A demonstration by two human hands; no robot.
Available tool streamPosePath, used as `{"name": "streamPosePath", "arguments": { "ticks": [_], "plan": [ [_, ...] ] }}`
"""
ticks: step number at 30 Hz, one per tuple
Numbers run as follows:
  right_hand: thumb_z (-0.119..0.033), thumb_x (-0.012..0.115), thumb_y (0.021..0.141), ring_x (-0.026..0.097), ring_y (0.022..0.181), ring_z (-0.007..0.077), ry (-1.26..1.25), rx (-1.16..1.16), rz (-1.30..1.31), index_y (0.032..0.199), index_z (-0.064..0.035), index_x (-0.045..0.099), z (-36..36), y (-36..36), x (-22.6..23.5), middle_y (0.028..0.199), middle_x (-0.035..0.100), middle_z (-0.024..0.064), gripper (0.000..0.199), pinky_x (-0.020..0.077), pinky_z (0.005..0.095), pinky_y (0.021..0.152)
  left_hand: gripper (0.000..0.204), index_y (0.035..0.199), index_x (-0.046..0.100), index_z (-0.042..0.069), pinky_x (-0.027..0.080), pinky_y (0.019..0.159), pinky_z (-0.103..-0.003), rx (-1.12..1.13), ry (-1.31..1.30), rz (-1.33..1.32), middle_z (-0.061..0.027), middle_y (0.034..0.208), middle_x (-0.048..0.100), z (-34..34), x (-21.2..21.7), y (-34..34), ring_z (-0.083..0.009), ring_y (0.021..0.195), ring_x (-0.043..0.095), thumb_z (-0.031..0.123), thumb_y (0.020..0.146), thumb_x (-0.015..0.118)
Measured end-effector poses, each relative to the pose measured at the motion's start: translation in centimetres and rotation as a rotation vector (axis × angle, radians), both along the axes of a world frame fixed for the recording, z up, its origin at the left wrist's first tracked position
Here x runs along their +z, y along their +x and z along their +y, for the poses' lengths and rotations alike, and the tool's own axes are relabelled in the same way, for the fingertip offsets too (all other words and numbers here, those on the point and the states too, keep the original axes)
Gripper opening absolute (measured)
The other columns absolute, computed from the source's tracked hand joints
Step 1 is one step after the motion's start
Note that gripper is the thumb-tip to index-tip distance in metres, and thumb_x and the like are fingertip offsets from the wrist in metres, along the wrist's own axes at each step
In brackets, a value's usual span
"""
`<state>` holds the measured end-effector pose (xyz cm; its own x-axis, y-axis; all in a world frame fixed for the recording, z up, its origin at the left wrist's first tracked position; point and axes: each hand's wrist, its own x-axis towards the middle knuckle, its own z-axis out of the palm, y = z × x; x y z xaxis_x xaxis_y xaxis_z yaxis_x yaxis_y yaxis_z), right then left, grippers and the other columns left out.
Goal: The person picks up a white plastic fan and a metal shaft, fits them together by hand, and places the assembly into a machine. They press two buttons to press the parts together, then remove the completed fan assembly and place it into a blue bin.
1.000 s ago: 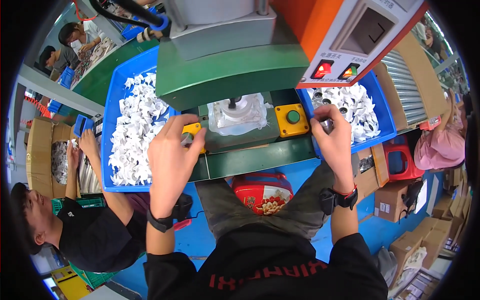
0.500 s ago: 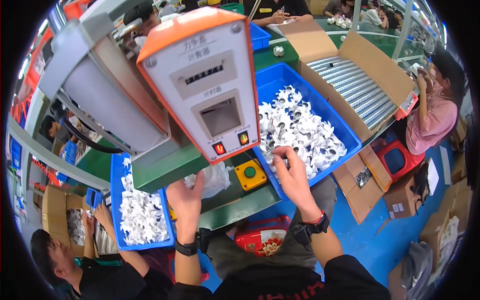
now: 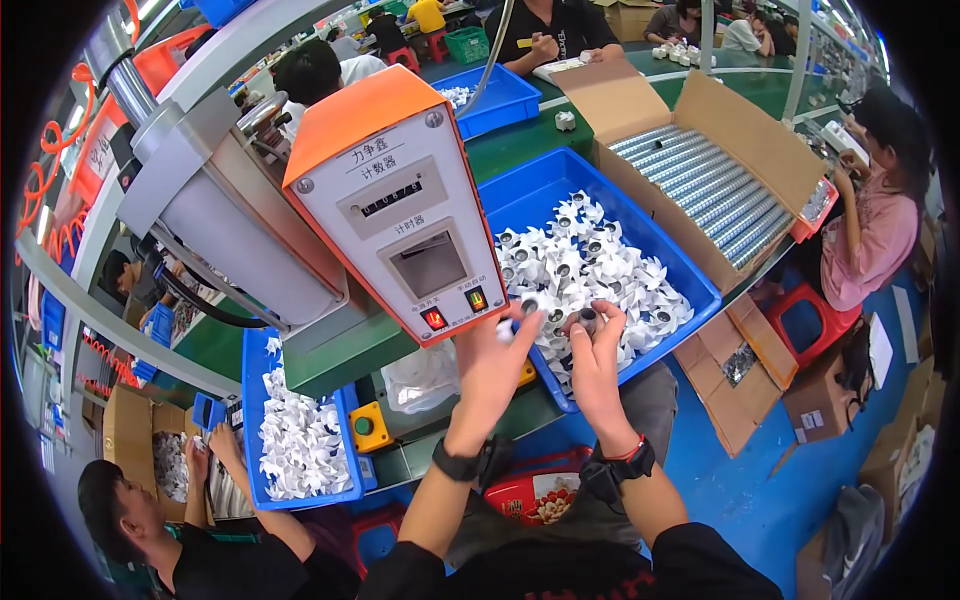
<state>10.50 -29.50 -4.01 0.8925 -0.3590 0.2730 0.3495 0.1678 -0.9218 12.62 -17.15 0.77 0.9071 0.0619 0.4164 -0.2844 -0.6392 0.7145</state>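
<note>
My left hand (image 3: 497, 362) and right hand (image 3: 596, 352) meet over the near-left corner of the blue bin (image 3: 690, 275). Right fingers are pinched shut on a small metal cylinder (image 3: 587, 320); the left seems closed on a white paper piece (image 3: 505, 330), partly hidden. The orange-topped counter box (image 3: 400, 200) crowds the left. An open cardboard box (image 3: 720, 160) sits past the bin's far edge on the green bench (image 3: 520, 140).

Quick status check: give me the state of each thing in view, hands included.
left hand: raised at the bin's near edge, a small white piece at its fingertips
right hand: holding a small metal cylinder
blue bin: holds white-wrapped parts
cardboard box: open, rows of cylinders inside
press indicator light: lit red
</note>
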Motion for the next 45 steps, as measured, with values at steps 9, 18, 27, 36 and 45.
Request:
{"name": "streamPosePath", "arguments": {
  "ticks": [9, 18, 27, 36, 45],
  "plan": [
    [-0.01, 0.049, 0.099, 0.052, 0.077, 0.0123, -0.112, 0.056, 0.057, 0.121, 0.0019, 0.036, -0.6, -0.4, -0.1, 0.093, 0.057, 0.0102, 0.029, 0.0429, 0.0269, 0.069, 0.029, 0.12, 0.058, 0.002, 0.049, 0.084, -0.039, -0.202, 0.211, -0.141, -0.0188, 0.115, 0.059, 4.1, 0.3, -3.3, -0.0325, 0.096, 0.061, 0.004, 0.091, 0.056],
    [-0.009, 0.058, 0.094, 0.052, 0.076, 0.0069, -0.191, 0.418, 0.101, 0.121, -0.0007, 0.051, 3.6, 0.6, 1.8, 0.092, 0.057, 0.0027, 0.029, 0.0442, 0.0229, 0.068, 0.038, 0.122, 0.055, -0.002, 0.037, 0.099, -0.048, 0.054, 0.747, -0.212, -0.0191, 0.121, 0.055, 10.9, -1.1, -4.0, -0.0362, 0.114, 0.051, 0.008, 0.085, 0.057],
    [-0.007, 0.069, 0.083, 0.065, 0.088, 0.0236, -0.241, 0.501, -0.163, 0.11, 0.0018, 0.063, 10.8, 3.3, 3.0, 0.094, 0.068, 0.0147, 0.029, 0.0506, 0.0331, 0.078, 0.036, 0.116, 0.058, 0.001, 0.039, 0.096, -0.048, 0.074, 0.819, -0.135, -0.015, 0.114, 0.059, 11.3, -1.8, -4.4, -0.0326, 0.111, 0.054, 0.015, 0.083, 0.06],
    [-0.005, 0.07, 0.082, 0.066, 0.093, 0.0257, -0.248, 0.466, -0.204, 0.111, 0.0016, 0.063, 12.5, 2.8, 4.2, 0.099, 0.068, 0.0151, 0.03, 0.0516, 0.0349, 0.081, 0.042, 0.119, 0.055, -0.003, 0.035, 0.103, -0.054, 0.081, 0.879, -0.243, -0.0206, 0.122, 0.055, 11.6, -2.1, -4.8, -0.036, 0.119, 0.051, 0.011, 0.08, 0.06],
    [-0.003, 0.064, 0.083, 0.068, 0.079, 0.0226, -0.384, 0.61, 0.047, 0.112, -0.0004, 0.062, 8.8, 1.9, 3.9, 0.091, 0.071, 0.0112, 0.029, 0.0536, 0.0323, 0.073, 0.04, 0.117, 0.058, -0.001, 0.038, 0.099, -0.05, 0.016, 0.786, -0.195, -0.0184, 0.124, 0.055, 12.0, -0.5, -7.0, -0.0337, 0.118, 0.051, 0.016, 0.082, 0.065]
  ]
}}
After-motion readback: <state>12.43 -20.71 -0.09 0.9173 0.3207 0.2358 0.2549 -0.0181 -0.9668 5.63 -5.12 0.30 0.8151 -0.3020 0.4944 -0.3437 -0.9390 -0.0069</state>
